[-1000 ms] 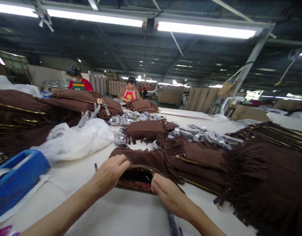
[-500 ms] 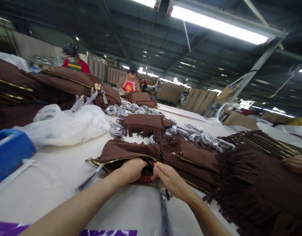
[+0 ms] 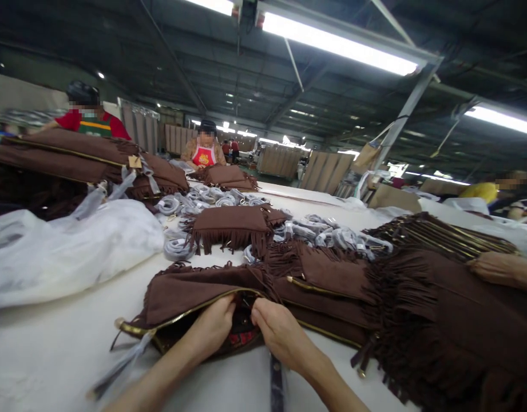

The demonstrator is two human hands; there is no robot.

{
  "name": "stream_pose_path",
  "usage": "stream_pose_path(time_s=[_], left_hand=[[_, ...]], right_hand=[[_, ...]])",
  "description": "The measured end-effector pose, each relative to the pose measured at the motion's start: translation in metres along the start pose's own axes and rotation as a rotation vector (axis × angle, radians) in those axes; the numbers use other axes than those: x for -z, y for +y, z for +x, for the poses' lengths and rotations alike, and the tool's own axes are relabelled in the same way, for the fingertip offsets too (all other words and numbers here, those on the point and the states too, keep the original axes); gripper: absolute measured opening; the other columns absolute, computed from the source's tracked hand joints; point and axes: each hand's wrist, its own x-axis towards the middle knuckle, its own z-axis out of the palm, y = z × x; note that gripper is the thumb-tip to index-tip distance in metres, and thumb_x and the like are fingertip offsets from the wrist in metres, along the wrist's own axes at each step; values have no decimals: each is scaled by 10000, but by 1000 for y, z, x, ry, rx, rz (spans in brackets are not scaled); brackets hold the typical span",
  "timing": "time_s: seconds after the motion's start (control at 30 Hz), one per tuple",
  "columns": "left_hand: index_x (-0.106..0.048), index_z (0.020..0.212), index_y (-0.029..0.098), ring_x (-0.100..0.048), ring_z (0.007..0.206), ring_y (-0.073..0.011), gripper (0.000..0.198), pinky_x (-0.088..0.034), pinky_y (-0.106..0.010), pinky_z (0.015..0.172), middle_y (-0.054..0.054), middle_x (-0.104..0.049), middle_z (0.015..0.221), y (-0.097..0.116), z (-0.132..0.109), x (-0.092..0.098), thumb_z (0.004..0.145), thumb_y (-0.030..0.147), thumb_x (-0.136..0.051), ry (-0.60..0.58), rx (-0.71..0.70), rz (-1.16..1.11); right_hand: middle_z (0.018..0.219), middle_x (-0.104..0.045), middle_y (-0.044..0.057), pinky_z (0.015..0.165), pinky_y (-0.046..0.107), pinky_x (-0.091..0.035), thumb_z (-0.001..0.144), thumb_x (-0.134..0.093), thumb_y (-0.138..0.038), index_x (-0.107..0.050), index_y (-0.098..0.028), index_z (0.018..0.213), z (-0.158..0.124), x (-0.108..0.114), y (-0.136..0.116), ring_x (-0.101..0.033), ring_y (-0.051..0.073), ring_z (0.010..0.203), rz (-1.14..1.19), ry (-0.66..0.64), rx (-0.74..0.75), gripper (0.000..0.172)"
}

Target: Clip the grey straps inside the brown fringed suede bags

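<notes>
A brown fringed bag [image 3: 194,287] lies on the white table in front of me, its gold zipper open and a red patterned patch showing inside. My left hand [image 3: 214,326] reaches into the bag's mouth with curled fingers; the fingertips are partly hidden, and what they hold cannot be made out. My right hand [image 3: 284,332] pinches the bag's edge near the right end of the zipper. From the bag's left end hangs a plastic-wrapped zipper pull [image 3: 121,366]. Below my right hand lies a dark strap [image 3: 276,383].
Several brown fringed bags are stacked at right [image 3: 332,292], with a co-worker's hand [image 3: 499,269] on a pile. Coiled, wrapped straps [image 3: 332,236] lie behind. White plastic [image 3: 74,246] and more bags [image 3: 74,154] sit at left. Two people [image 3: 203,151] [image 3: 91,117] work across the table.
The view has shifted, so the blue container and purple plastic have left the frame. The bag's mouth looks wider. Both hands remain at its opening.
</notes>
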Motion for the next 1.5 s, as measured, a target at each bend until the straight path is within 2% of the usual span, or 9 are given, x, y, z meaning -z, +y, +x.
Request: stream_pose_path(time_s=[0.07, 0.23, 0.37, 0.5, 0.67, 0.87, 1.1, 1.33, 1.5], left_hand=[[-662, 1107, 167, -559, 1186, -255, 358, -333, -366, 1099, -84, -684, 1191, -3, 7, -7, 825, 153, -442, 62, 73, 7], [-658, 1098, 137, -610, 1112, -265, 374, -412, -349, 1028, -95, -707, 1148, -7, 13, -14, 761, 138, -496, 40, 171, -20], [-627, 1186, 127, -523, 1247, -294, 422, -316, -390, 1103, -147, -632, 1278, 11, 1, -13, 787, 107, -493, 52, 118, 324], [-644, 1162, 109, -536, 1229, -334, 357, -316, -422, 1092, -204, -628, 1263, 23, -4, -12, 835, 160, -509, 40, 139, 574], [-666, 1092, 138, -588, 1158, -284, 330, -378, -357, 1035, -149, -678, 1192, 10, 4, -7, 812, 145, -492, -20, 102, 391], [-658, 993, 142, -633, 961, -252, 299, -438, -313, 911, -87, -719, 996, -2, 6, -5, 741, 129, -496, -84, 120, 173], [-650, 989, 133, -627, 978, -258, 347, -435, -307, 929, -74, -727, 983, -6, 10, -11, 674, 145, -506, -54, 118, 6], [-653, 971, 146, -634, 997, -260, 291, -426, -326, 959, -80, -731, 1023, -5, 13, -17, 751, 190, -467, 47, 154, 59], [-671, 949, 126, -649, 975, -270, 315, -443, -340, 953, -99, -741, 996, -2, 13, -15, 708, 170, -472, 26, 139, 52]], right_hand=[[763, -550, 16, 688, 277, -344, 953, -320, -199, -457, -212, 768, 1, -1, 2, -509, 171, 726, -6, 2, 8, 230], [746, -552, 8, 672, 276, -332, 948, -336, -170, -479, -207, 777, 4, 0, 3, -499, 163, 700, 8, 13, 10, 226], [753, -539, 0, 679, 270, -340, 951, -347, -167, -481, -205, 775, 3, -1, 4, -493, 156, 706, 101, 44, 35, 224], [783, -520, 3, 732, 271, -361, 928, -384, -148, -490, -200, 757, 4, -2, 4, -499, 160, 765, 227, 27, 47, 208], [768, -484, -5, 762, 273, -370, 906, -399, -113, -482, -194, 708, 10, -3, 4, -494, 159, 792, 370, 7, 17, 230], [734, -454, -25, 585, 204, -394, 930, -357, -148, -486, -192, 713, 11, -10, 7, -495, 104, 609, 483, 28, -43, 256], [751, -446, -24, 503, 177, -425, 941, -356, -217, -470, -189, 709, 7, -11, 8, -509, 88, 554, 576, 43, -53, 260], [738, -461, -19, 515, 181, -436, 894, -367, -173, -475, -192, 685, 2, -2, 4, -522, 107, 606, 584, 39, -22, 236], [633, -472, -37, 603, 208, -379, 823, -401, -128, -484, -189, 627, 0, 4, 2, -497, 120, 636, 523, 75, -8, 221]])
